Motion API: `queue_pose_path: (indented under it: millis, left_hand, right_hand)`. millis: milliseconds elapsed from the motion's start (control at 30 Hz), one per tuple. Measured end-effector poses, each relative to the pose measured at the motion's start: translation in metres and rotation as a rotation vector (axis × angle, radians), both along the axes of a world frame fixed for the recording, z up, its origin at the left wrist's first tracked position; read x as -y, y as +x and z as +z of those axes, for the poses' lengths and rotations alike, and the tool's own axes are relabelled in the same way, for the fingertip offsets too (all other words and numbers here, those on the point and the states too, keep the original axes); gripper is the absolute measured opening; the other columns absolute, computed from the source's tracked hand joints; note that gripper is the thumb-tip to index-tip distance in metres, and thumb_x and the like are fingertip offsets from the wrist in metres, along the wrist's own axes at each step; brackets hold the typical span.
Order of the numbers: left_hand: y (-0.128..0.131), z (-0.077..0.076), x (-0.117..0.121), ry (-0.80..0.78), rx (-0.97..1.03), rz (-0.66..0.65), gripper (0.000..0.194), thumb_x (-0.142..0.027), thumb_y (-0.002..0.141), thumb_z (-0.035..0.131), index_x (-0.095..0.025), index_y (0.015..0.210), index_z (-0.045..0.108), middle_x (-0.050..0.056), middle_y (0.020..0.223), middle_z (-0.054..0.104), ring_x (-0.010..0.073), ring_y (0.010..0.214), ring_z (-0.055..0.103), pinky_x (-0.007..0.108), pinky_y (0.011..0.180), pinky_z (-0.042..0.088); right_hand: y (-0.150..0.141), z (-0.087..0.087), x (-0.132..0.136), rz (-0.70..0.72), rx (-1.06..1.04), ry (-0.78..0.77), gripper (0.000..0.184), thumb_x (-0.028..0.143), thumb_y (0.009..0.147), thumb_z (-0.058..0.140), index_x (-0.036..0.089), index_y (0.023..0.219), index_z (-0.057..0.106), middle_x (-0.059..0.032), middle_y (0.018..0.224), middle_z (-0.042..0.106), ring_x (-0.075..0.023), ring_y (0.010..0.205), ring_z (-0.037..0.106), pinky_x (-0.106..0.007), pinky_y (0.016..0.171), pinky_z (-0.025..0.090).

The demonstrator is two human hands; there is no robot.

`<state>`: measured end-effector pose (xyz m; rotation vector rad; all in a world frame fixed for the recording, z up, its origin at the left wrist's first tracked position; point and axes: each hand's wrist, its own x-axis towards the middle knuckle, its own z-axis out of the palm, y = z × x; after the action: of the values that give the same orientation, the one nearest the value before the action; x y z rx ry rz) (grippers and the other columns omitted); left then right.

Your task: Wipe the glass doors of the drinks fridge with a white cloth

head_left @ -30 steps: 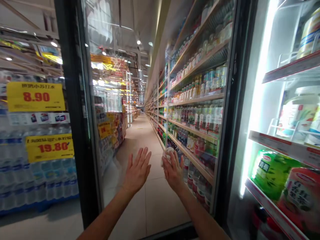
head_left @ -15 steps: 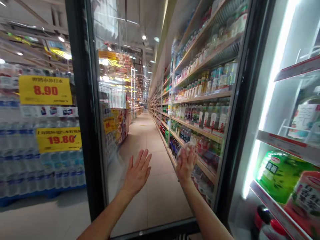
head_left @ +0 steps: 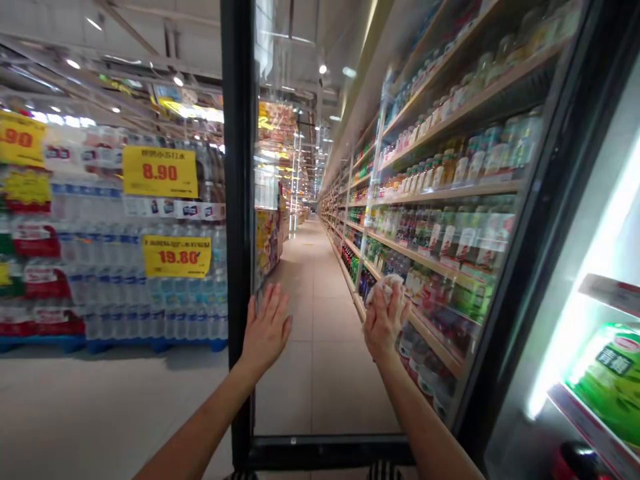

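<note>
A glass refrigerator door (head_left: 239, 200) with a black frame stands open in front of me. My left hand (head_left: 266, 328) lies flat against the pane near its left frame, fingers stretched out. My right hand (head_left: 384, 319) presses a crumpled white cloth (head_left: 387, 287) against the same pane, further right, fingers wrapped over it. Through the glass I see a long store aisle and shelves of bottled drinks (head_left: 440, 227).
The lit cooler interior is at the right, with a green package (head_left: 607, 380) on a shelf. Stacked bottled water with yellow price signs (head_left: 160, 171) fills the left. The tiled aisle floor (head_left: 320, 320) runs straight ahead.
The view has swung so the door frame sits further right. My right hand with the cloth has slid rightward and slightly up on the glass. My left hand stays flat on the pane.
</note>
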<state>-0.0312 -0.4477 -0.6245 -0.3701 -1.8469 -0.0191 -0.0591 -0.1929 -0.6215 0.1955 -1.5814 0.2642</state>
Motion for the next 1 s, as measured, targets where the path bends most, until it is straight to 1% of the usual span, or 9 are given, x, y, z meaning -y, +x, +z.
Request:
queue_pose_path:
  millis: [200,267,400,467,533,667,733,800,1000]
  left_hand:
    - [0.005,-0.002,0.008,-0.042,0.014,0.039,0.062,-0.019,0.084,0.044,-0.014,0.141,0.019,0.015,0.14,0.035,0.022,0.135,0.018,0.046,0.11,0.017]
    - [0.011,0.001,0.011,-0.051,-0.007,0.034,0.062,-0.019,0.084,0.044,-0.013,0.141,0.019,0.015,0.139,0.036,0.021,0.135,0.019,0.044,0.111,0.017]
    - [0.023,0.007,0.019,-0.018,-0.037,0.026,0.063,-0.018,0.084,0.043,-0.016,0.141,0.016,0.015,0.139,0.035,0.021,0.134,0.022,0.046,0.111,0.015]
    - [0.028,0.006,0.025,0.007,-0.031,0.035,0.064,-0.018,0.084,0.044,-0.017,0.141,0.015,0.015,0.14,0.034,0.022,0.134,0.023,0.048,0.11,0.015]
    - [0.032,0.001,0.031,0.016,-0.026,0.043,0.065,-0.019,0.084,0.044,-0.018,0.142,0.015,0.015,0.141,0.032,0.0228,0.134,0.023,0.049,0.11,0.016]
    - [0.036,-0.016,0.044,0.005,-0.013,0.061,0.065,-0.018,0.083,0.046,-0.018,0.141,0.016,0.015,0.142,0.031,0.0229,0.134,0.024,0.049,0.109,0.016]
    - [0.037,-0.021,0.051,-0.002,-0.007,0.069,0.066,-0.018,0.083,0.046,-0.017,0.141,0.016,0.015,0.141,0.032,0.0223,0.134,0.022,0.048,0.11,0.016]
    - [0.038,-0.021,0.055,0.009,-0.015,0.079,0.067,-0.018,0.083,0.047,-0.017,0.141,0.016,0.016,0.141,0.032,0.0221,0.135,0.021,0.048,0.11,0.016]
    - [0.037,-0.007,0.057,0.108,-0.011,0.082,0.067,-0.02,0.083,0.046,-0.019,0.142,0.015,0.015,0.144,0.026,0.0243,0.135,0.021,0.05,0.109,0.016]
  right_hand:
    - [0.012,-0.021,0.076,0.209,0.084,0.422,0.04,0.012,0.081,0.049,0.027,0.118,0.054,-0.0057,0.13,0.052,-0.0205,0.135,0.026,-0.051,0.11,0.009]
    - [0.011,-0.01,0.083,0.233,0.07,0.479,0.04,0.013,0.081,0.05,0.028,0.118,0.053,-0.0052,0.129,0.053,-0.019,0.133,0.028,-0.05,0.11,0.007]
    - [0.005,0.035,0.082,0.165,0.021,0.311,0.038,0.016,0.083,0.049,0.024,0.12,0.052,-0.0104,0.132,0.049,-0.0216,0.135,0.025,-0.052,0.109,0.007]
    - [0.003,0.042,0.087,0.152,0.023,0.314,0.038,0.017,0.084,0.048,0.023,0.122,0.051,-0.0105,0.134,0.047,-0.0228,0.136,0.023,-0.053,0.109,0.006]
    - [0.005,0.028,0.096,0.204,0.045,0.459,0.038,0.018,0.086,0.047,0.024,0.122,0.05,-0.0076,0.135,0.047,-0.0224,0.136,0.023,-0.053,0.109,0.006]
    - [0.011,-0.034,0.115,0.337,0.042,0.818,0.032,0.023,0.087,0.046,0.025,0.118,0.053,-0.0012,0.138,0.043,-0.0193,0.132,0.03,-0.049,0.111,0.01]
    - [0.011,-0.049,0.119,0.353,0.018,0.894,0.029,0.024,0.088,0.044,0.026,0.115,0.055,0.001,0.14,0.041,-0.018,0.131,0.032,-0.048,0.112,0.01]
    - [0.009,-0.04,0.121,0.345,0.017,0.896,0.03,0.023,0.089,0.043,0.026,0.117,0.054,0.0013,0.14,0.041,-0.018,0.132,0.031,-0.048,0.112,0.009]
    - [0.001,0.038,0.129,0.258,0.059,0.522,0.039,0.02,0.087,0.045,0.026,0.126,0.046,-0.0059,0.139,0.042,-0.0205,0.137,0.019,-0.054,0.11,0.003]
